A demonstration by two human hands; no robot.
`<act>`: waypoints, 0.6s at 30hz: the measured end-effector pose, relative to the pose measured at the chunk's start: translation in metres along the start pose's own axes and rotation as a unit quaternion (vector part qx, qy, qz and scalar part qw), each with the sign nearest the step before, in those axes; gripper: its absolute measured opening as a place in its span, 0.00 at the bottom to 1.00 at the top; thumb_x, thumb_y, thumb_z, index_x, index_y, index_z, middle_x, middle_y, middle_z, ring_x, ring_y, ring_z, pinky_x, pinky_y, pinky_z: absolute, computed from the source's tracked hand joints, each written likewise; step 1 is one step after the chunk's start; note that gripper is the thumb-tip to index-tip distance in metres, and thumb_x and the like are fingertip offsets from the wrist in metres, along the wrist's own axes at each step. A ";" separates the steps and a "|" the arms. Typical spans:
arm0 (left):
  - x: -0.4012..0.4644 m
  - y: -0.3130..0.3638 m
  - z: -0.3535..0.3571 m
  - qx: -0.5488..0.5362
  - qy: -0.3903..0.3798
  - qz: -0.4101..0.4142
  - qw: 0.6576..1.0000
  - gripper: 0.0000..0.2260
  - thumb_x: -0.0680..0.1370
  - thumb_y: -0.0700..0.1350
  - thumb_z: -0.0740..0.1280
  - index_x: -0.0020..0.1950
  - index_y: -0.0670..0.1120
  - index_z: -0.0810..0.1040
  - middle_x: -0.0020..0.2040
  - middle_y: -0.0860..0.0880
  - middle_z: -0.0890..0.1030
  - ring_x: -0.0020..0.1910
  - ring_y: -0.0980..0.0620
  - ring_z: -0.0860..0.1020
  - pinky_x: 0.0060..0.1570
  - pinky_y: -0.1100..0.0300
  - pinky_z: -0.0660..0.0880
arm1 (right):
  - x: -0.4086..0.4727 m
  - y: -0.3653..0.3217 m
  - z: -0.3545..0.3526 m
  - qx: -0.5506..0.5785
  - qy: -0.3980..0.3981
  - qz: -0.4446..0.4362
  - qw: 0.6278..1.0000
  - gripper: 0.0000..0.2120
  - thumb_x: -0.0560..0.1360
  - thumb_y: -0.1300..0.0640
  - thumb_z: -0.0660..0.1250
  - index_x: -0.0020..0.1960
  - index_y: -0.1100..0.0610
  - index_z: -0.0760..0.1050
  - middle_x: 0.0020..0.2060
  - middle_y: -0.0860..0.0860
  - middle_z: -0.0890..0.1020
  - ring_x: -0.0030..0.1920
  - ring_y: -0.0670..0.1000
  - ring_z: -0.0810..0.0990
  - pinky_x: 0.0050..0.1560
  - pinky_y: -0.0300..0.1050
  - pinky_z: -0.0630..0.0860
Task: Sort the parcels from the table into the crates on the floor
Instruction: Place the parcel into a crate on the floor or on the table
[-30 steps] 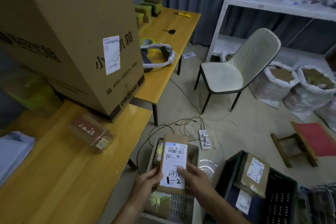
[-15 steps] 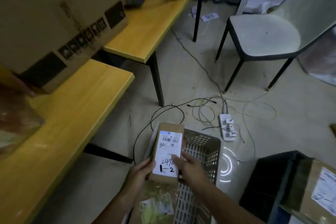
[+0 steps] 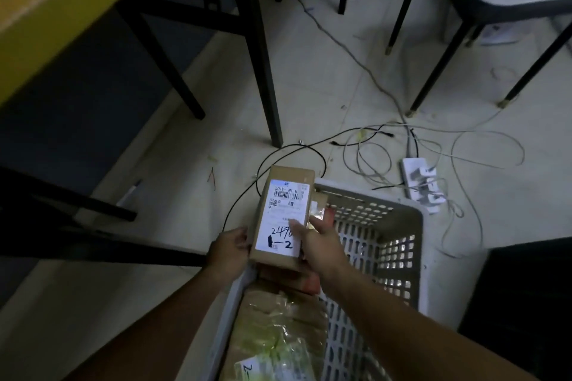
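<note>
I have the cardboard parcel (image 3: 283, 219) grasped from both sides: my left hand (image 3: 230, 249) curls round its left edge, my right hand (image 3: 318, 241) holds the right edge with the thumb pressed on the white label. The parcel sits in my grip above the near-left corner of the pale perforated crate (image 3: 399, 244), label facing me, marked "2". Directly under my grip lie other parcels (image 3: 278, 328) already in that crate, one bag also marked "2", so I judge this is the right crate. To finish well, I should lower it flat onto that pile, keep it level, and let go only once it rests. The dark crate (image 3: 526, 303) to the right of my grip is not for this one.
</note>
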State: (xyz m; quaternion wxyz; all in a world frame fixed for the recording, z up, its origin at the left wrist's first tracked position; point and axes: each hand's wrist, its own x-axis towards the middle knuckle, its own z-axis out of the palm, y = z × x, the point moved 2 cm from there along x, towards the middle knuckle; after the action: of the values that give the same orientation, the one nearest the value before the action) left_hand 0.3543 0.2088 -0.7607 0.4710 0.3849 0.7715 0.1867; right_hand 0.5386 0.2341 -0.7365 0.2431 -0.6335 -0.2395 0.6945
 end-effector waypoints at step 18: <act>0.015 -0.026 0.001 0.052 -0.083 0.046 0.994 0.15 0.80 0.36 0.66 0.58 0.55 0.83 0.50 0.55 0.85 0.50 0.55 0.83 0.53 0.62 0.79 | -0.011 -0.002 0.009 -0.104 0.079 -0.032 0.991 0.12 0.83 0.47 0.62 0.63 0.49 0.78 0.46 0.43 0.82 0.50 0.48 0.82 0.56 0.50 0.79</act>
State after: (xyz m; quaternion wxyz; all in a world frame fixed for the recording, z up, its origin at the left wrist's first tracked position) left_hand 0.3404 0.2038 -0.7870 0.5034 0.4580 0.7201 0.1352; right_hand 0.5307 0.2278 -0.7260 0.2162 -0.7001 -0.3105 0.6056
